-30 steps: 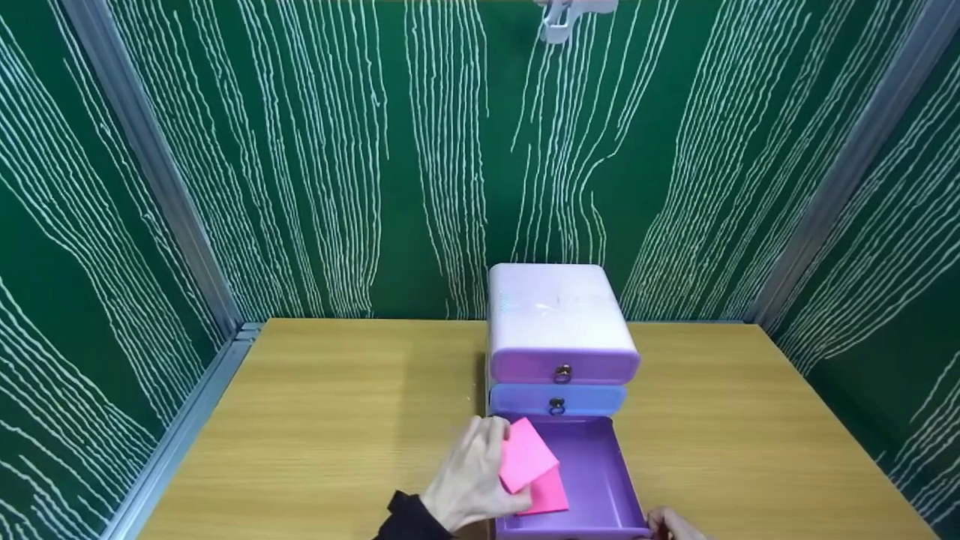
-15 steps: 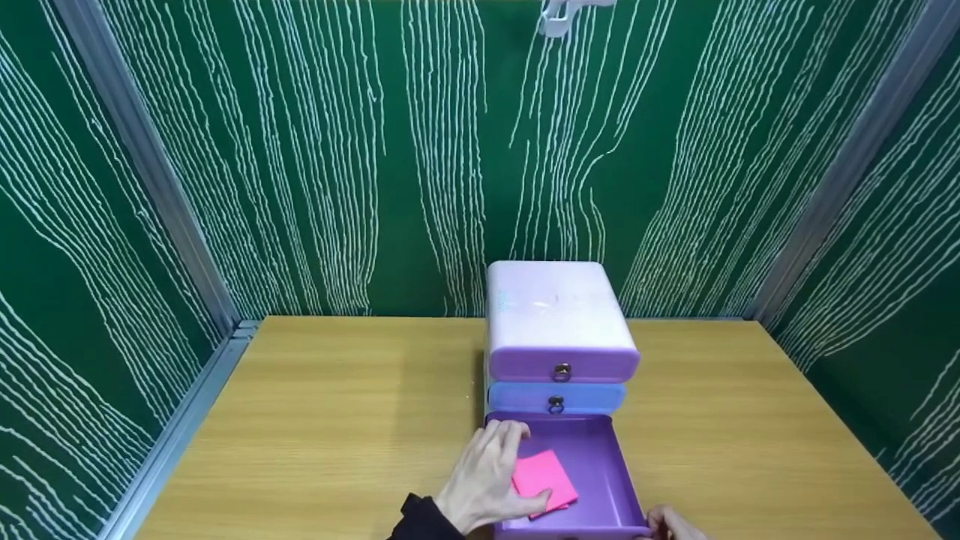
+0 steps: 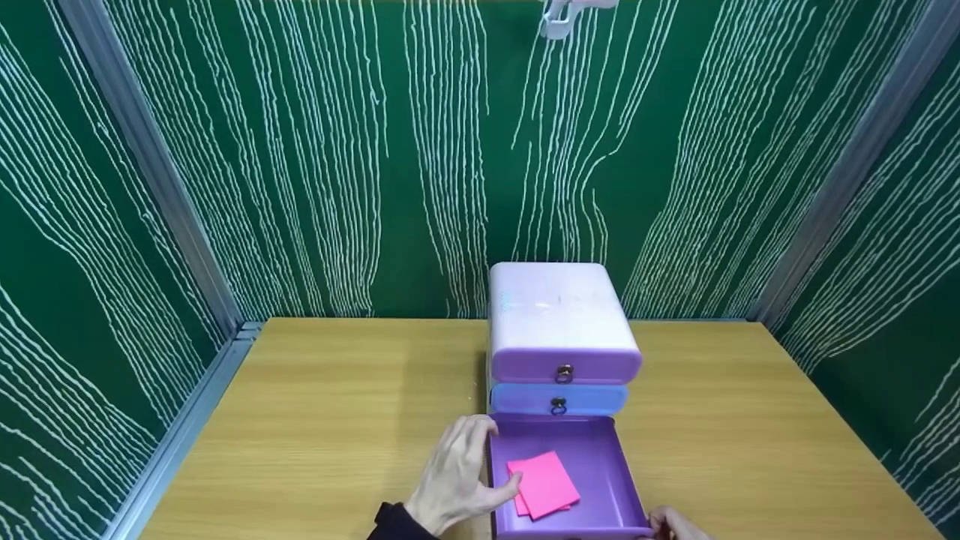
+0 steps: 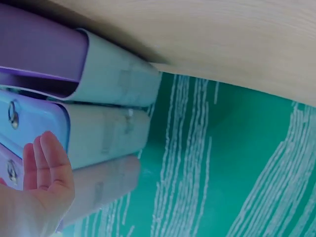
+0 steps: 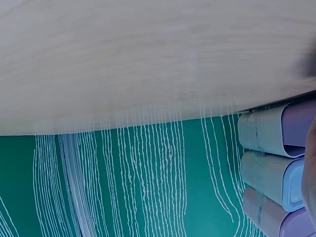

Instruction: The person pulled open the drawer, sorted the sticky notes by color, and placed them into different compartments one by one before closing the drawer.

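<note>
In the head view a purple drawer (image 3: 596, 450) is pulled out at the bottom of a small three-drawer cabinet (image 3: 559, 307). Two pink sticky note pads (image 3: 547, 486) lie inside it, the upper one turned slightly over the lower. My left hand (image 3: 456, 476) hovers at the drawer's left edge, fingers relaxed and the thumb tip overlapping the pads' left side. The left wrist view shows that hand (image 4: 47, 185) with nothing in it. At the drawer's front right corner my right hand (image 3: 675, 524) grips the rim, mostly cut off by the frame.
Above the pulled-out drawer are a closed blue drawer (image 3: 517, 400) and a closed purple one (image 3: 525, 367), each with a ring pull. The wooden table (image 3: 337, 420) backs onto a green wall (image 3: 442, 225) with white lines. A white clip (image 3: 559, 26) hangs there.
My left hand has laid one pink sticky note pad on the other in the drawer, let go and drawn back to the left. My right hand stays at the drawer's corner.
</note>
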A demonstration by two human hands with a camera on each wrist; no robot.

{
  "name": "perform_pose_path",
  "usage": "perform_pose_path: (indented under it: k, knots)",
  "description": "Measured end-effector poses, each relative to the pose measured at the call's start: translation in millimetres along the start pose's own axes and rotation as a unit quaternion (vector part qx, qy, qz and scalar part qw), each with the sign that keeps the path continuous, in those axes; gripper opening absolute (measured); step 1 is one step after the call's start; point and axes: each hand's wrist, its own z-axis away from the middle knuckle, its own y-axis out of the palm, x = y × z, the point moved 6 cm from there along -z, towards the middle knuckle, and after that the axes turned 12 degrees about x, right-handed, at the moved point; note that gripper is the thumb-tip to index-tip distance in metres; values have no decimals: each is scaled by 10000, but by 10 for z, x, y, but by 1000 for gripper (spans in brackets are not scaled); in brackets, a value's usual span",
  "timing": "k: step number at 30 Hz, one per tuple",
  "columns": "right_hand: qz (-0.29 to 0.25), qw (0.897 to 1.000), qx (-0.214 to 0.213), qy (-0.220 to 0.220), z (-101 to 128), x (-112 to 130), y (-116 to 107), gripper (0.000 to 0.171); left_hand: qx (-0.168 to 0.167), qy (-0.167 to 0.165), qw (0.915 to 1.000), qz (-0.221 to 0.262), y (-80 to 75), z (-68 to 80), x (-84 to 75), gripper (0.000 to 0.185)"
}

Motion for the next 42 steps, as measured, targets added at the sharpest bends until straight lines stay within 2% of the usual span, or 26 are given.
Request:
perform_pose_path:
  k: [4, 7, 13, 16, 19, 22, 23, 26, 29, 32, 36, 40, 42]
  knots:
    - [295, 9981, -17, 536, -50, 35, 13, 45, -113, -184, 9998, -11, -91, 65, 101, 59]
    - [379, 9967, 217, 684, -89, 26, 15, 46, -175, -319, 9993, -56, -147, 121, 177, 59]
    - [844, 9942, 658, 136, -231, -15, -38, 46, -178, -544, 9983, -134, -246, 234, 319, 56]
    - [910, 9916, 912, 74, -327, -53, -73, 43, -189, -680, 9974, -168, -309, 311, 382, 55]
    - [850, 9864, 1358, 367, -423, -118, -100, 37, -221, -806, 9963, -223, -367, 395, 438, 53]
    - [738, 9757, 1897, 815, -517, -195, -103, 32, -284, -894, 9952, -287, -420, 465, 482, 50]
    - [710, 9740, 1981, 845, -544, -210, -105, 32, -305, -915, 9949, -288, -435, 483, 496, 49]
    - [675, 9757, 1996, 601, -630, -228, -102, 34, -385, -957, 9942, -296, -480, 525, 530, 47]
    - [758, 9817, 1741, 116, -724, -236, -91, 33, -444, -1022, 9933, -313, -521, 559, 566, 45]
    - [810, 9796, 1798, 377, -827, -313, -48, 32, -473, -1071, 9924, -387, -554, 585, 593, 44]
    - [976, 9722, 1859, 1033, -939, -435, 2, 34, -524, -1018, 9922, -489, -592, 628, 631, 44]
    - [1260, 9737, 1624, 982, -1049, -480, 22, 39, -590, -1004, 9912, -625, -643, 698, 697, 44]
    - [1503, 9698, 1643, 999, -1117, -504, 33, 45, -610, -1071, 9900, -689, -679, 734, 744, 43]
